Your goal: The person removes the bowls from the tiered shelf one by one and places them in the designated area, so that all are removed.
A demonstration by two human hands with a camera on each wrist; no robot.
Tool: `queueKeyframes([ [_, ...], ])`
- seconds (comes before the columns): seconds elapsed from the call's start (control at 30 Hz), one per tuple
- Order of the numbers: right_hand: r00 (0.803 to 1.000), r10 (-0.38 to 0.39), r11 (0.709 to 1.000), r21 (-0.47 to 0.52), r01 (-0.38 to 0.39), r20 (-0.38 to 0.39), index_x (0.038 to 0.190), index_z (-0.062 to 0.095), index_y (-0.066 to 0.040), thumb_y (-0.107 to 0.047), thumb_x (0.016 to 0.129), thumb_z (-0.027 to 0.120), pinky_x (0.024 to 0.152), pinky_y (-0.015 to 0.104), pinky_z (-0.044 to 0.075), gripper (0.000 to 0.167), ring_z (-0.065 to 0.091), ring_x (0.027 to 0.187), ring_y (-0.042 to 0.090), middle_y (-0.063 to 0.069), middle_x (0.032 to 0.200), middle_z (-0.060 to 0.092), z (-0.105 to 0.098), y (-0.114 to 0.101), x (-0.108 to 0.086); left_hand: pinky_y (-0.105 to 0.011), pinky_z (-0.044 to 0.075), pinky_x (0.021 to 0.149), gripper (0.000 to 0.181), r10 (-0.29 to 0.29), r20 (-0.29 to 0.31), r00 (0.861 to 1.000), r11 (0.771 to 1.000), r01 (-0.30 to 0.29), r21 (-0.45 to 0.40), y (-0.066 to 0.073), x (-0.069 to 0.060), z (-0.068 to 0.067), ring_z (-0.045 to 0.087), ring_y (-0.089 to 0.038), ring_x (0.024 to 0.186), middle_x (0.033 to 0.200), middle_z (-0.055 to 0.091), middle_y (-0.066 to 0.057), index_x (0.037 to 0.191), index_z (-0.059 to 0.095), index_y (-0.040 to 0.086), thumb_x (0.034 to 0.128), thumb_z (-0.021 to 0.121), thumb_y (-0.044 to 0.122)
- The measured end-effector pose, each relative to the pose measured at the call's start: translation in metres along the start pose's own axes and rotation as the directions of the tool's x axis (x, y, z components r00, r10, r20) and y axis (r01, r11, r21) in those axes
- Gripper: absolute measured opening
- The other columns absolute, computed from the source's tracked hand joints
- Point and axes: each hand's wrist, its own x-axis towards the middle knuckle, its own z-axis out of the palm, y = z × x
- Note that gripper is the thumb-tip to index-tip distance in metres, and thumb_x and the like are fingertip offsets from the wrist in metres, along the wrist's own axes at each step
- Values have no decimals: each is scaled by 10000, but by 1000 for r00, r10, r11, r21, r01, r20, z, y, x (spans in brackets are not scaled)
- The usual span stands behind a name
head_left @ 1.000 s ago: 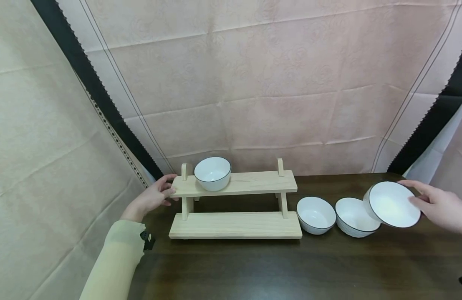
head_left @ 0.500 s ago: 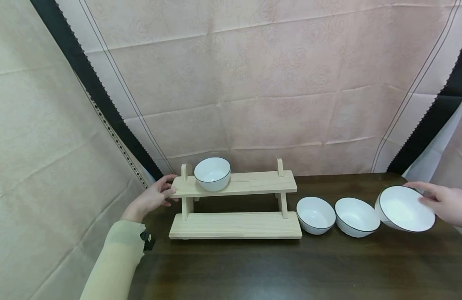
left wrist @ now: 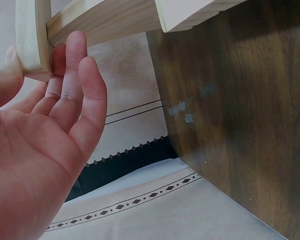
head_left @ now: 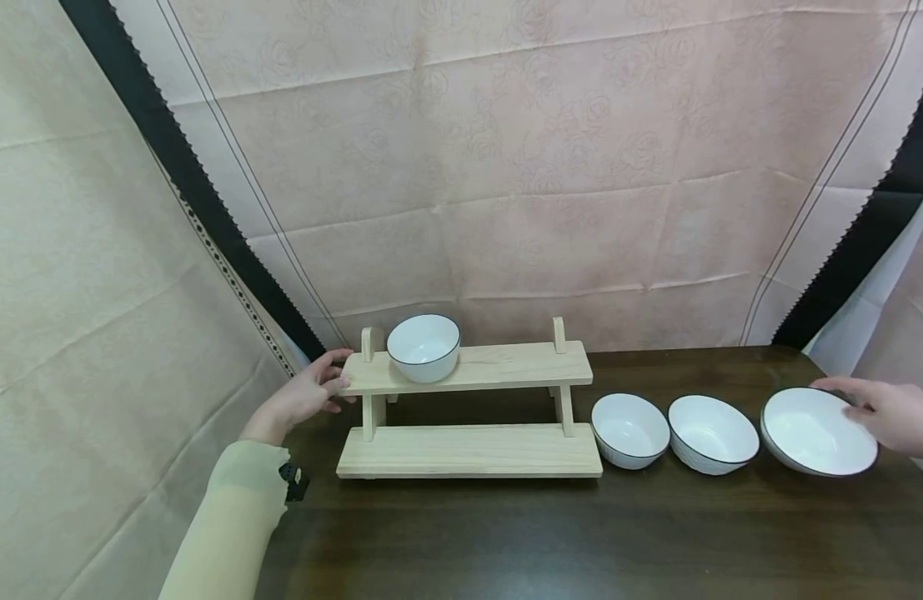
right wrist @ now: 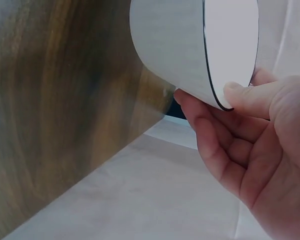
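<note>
A two-tier wooden shelf stands on the dark table. My left hand pinches the left end of its upper board, with the thumb on one face and fingers on the other. Over at the right, my right hand holds a large white bowl with a dark rim. In the right wrist view the thumb lies over the rim inside, and fingers support the outside of the bowl. The bowl is upright, at or just above the table; exact contact is hard to tell.
A smaller white bowl sits on the upper board's left half. Two more white bowls, one beside the shelf and another next to it, stand in a row. Pale cloth hangs behind the table.
My right hand has moved the large bowl right and down, from overlapping the neighbouring bowl to the end of the row. The left hand and shelf have stayed put.
</note>
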Motion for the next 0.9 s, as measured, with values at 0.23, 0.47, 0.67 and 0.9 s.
queueKeyframes([
  [0.23, 1000, -20, 1000, 2, 20, 21, 1300, 436, -27, -73, 896, 523, 425, 267, 360, 416, 414, 477, 153, 246, 882, 557, 8, 3, 5, -416, 524, 786, 550, -5, 4, 1000, 1000, 5, -7, 0, 0, 1, 603, -356, 1035, 1253, 505, -174, 1470, 204, 225, 986, 465, 201],
  [0.47, 999, -14, 1000, -15, 14, 48, 1285, 441, -6, -69, 882, 544, 451, 295, 374, 421, 422, 523, 173, 336, 981, 534, 14, 10, 11, -411, 524, 779, 554, -3, 0, 1000, 1000, 3, -7, 1, 0, 1, 604, -361, 1036, 1259, 504, -175, 1472, 199, 216, 986, 465, 201],
  [0.67, 997, -12, 1000, -27, 14, 72, 1271, 455, 3, -70, 869, 560, 474, 303, 364, 422, 482, 632, 225, 411, 1103, 497, 15, 15, 15, -409, 522, 782, 544, 0, -5, 1000, 1000, 0, -7, 1, 0, 0, 595, -378, 1056, 1264, 497, -175, 1472, 199, 233, 991, 454, 211],
  [0.9, 996, -26, 998, -47, 31, 86, 1235, 490, 20, -54, 851, 581, 535, 370, 410, 402, 501, 695, 292, 415, 1112, 504, 14, 13, 19, -420, 521, 778, 542, 14, -6, 1000, 1000, -14, -8, -1, -1, 0, 591, -381, 1056, 1276, 491, -187, 1470, 198, 239, 992, 451, 204],
])
